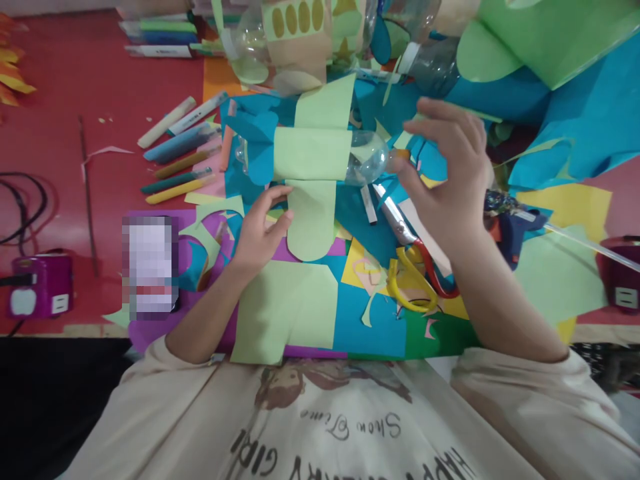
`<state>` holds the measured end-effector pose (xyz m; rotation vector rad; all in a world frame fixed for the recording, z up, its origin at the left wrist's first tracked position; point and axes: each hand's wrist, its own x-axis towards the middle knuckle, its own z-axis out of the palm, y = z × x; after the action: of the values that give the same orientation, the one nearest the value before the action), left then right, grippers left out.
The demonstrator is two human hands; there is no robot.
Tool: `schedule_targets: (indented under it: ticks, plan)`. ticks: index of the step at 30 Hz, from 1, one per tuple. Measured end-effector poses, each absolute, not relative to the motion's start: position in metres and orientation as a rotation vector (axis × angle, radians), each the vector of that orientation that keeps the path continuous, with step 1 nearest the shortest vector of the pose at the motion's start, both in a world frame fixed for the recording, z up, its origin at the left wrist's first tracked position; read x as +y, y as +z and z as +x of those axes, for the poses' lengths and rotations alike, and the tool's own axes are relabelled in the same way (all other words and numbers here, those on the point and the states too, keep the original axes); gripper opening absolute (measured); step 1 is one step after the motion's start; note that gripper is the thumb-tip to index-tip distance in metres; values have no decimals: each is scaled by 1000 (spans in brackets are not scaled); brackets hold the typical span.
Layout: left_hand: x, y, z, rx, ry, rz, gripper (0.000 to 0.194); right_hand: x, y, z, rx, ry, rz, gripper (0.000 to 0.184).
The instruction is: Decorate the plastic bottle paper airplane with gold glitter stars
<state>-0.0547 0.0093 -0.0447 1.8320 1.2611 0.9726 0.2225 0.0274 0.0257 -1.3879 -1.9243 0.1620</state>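
A clear plastic bottle [371, 157] lies on its side, wrapped round the middle in a pale green paper band [313, 155]. Blue paper fins [261, 150] sit at its left end, and an upper green paper wing [325, 103] and a lower rounded wing [311, 220] stick out from it. My left hand [263, 230] is open, its fingertips at the left edge of the lower wing. With fingers spread, my right hand [447, 163] hovers just right of the bottle; its thumb is close to a small orange piece [401, 154], and whether they touch I cannot tell.
Scissors [417, 267] and a glue gun [515, 230] lie to the right among coloured paper scraps. Markers [177, 150] and a phone [150, 267] are on the left. More bottles [435, 67] stand at the back. A cut green sheet [290, 307] lies in front.
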Motion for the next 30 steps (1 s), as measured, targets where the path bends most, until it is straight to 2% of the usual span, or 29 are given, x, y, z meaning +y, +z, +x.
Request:
schedule_targets:
  ticks: [3,6,8,12,17,23,30]
  plan:
    - [9,-44,-54,1298,955,1814,44,-13,27,208,-1990,130,-1279,12]
    - [8,-44,-54,1305,943,1823,42,-41,14,193,-2205,424,-1137,16]
    - [8,-44,-55,1296,954,1846,40,-50,2,185,-2362,503,-1127,21]
    - [8,-39,-55,1299,935,1927,43,-53,-9,181,-2482,368,-1221,26]
    - [7,-34,-53,1329,716,2216,51,-59,-2,194,-2501,97,-1486,31]
    - [4,-41,-50,1455,582,2526,61,-83,-12,201,-2539,142,-1634,43]
    - [17,-41,-41,1455,584,2536,62,-92,-19,206,-2510,173,-1578,37]
